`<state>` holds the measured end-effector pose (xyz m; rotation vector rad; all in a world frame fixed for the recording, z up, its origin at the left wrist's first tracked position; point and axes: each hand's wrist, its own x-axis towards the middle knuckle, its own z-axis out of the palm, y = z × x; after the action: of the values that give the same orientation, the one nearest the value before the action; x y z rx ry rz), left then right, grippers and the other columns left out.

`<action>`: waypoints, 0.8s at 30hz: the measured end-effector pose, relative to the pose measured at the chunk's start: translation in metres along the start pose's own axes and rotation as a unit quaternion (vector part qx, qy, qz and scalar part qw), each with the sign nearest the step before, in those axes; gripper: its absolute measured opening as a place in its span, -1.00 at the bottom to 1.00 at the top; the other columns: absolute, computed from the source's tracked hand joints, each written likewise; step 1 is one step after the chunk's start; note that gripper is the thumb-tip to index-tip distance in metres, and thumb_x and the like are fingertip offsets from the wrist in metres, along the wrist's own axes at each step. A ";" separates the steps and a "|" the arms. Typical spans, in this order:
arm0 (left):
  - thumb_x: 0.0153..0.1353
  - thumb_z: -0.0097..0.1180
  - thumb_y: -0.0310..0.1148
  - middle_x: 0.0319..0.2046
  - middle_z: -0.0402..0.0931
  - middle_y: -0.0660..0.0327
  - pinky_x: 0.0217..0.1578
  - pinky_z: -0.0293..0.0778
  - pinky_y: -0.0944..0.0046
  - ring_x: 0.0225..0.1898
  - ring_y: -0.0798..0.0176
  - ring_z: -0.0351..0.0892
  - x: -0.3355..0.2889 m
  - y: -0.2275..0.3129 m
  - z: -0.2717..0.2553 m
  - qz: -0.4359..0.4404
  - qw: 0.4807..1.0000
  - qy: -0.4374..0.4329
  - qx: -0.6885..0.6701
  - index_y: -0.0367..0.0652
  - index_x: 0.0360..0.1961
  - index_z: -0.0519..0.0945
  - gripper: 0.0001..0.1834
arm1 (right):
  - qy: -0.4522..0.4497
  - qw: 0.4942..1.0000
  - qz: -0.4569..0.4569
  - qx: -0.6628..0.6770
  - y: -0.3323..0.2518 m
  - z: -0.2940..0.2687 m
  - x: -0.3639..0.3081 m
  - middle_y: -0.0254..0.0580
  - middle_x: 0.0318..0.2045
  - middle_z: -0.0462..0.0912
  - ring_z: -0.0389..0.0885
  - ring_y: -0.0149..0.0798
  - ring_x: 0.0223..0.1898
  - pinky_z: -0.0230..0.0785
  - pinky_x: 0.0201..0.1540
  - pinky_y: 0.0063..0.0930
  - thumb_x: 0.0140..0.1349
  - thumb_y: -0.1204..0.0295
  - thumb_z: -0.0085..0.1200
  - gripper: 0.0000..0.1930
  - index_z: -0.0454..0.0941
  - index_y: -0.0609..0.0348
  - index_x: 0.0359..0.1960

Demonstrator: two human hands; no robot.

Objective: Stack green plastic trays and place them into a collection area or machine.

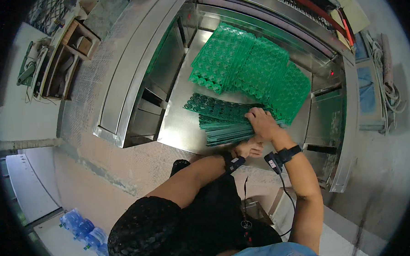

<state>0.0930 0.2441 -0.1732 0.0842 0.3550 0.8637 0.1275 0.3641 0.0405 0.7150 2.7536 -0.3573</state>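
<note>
A fanned stack of dark green perforated strips lies across the near part of a metal tray. Over the right end of this stack bends my right hand, its fingers curled onto the strips' edges. Just below it, at the stack's near edge, is my left hand. Its fingers are curled in, partly behind my right wrist, and whatever they hold is hidden. Beyond the hands, brighter green perforated sheets lie in overlapping piles. Each wrist wears a black strap with a small device.
Metal side walls frame the tray on the left and right. A roller bar runs along the back. Wooden boxes stand at far left, blue water bottles at lower left. A cable hangs from my right wrist device.
</note>
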 end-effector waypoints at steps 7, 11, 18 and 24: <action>0.19 0.05 -0.11 0.07 0.31 0.06 0.06 0.36 0.12 0.05 0.16 0.37 0.000 0.008 -0.014 -0.026 0.990 -0.100 0.094 -0.28 0.11 0.27 -0.41 | -0.068 0.998 0.002 0.011 -0.005 -0.009 0.003 -0.08 0.04 0.40 0.33 -0.06 0.15 0.20 0.14 -0.09 -0.40 0.27 0.37 -0.09 0.25 0.08 0.15; 0.20 0.05 -0.13 0.01 0.35 0.08 -0.01 0.39 0.16 -0.02 0.19 0.40 -0.017 -0.002 -0.002 -0.029 0.994 -0.014 0.106 -0.27 0.06 0.31 -0.47 | -0.103 0.994 -0.025 0.015 -0.012 -0.005 -0.014 -0.10 0.04 0.42 0.42 -0.03 0.05 0.28 0.03 -0.11 -0.45 0.22 0.39 -0.11 0.30 0.08 0.08; 0.21 0.04 -0.17 -0.10 0.43 0.12 -0.13 0.46 0.22 -0.13 0.25 0.46 -0.023 0.006 0.013 -0.024 0.992 0.025 0.120 -0.25 -0.03 0.38 -0.58 | -0.071 0.995 -0.046 0.050 -0.013 -0.011 -0.028 -0.11 0.03 0.40 0.40 -0.04 0.06 0.24 0.09 -0.09 -0.46 0.22 0.39 -0.06 0.27 0.05 0.14; 0.23 0.03 -0.21 -0.19 0.49 0.16 -0.23 0.51 0.28 -0.23 0.30 0.50 -0.021 0.025 0.014 0.000 0.979 -0.009 0.204 -0.23 -0.11 0.43 -0.67 | -0.041 0.999 -0.011 0.014 0.001 -0.015 0.000 -0.09 0.08 0.37 0.35 -0.04 0.12 0.17 0.15 -0.13 -0.38 0.22 0.38 -0.09 0.25 -0.03 0.17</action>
<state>0.0666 0.2453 -0.1486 0.4720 0.5120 0.7784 0.1249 0.3692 0.0545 0.6608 2.6862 -0.4201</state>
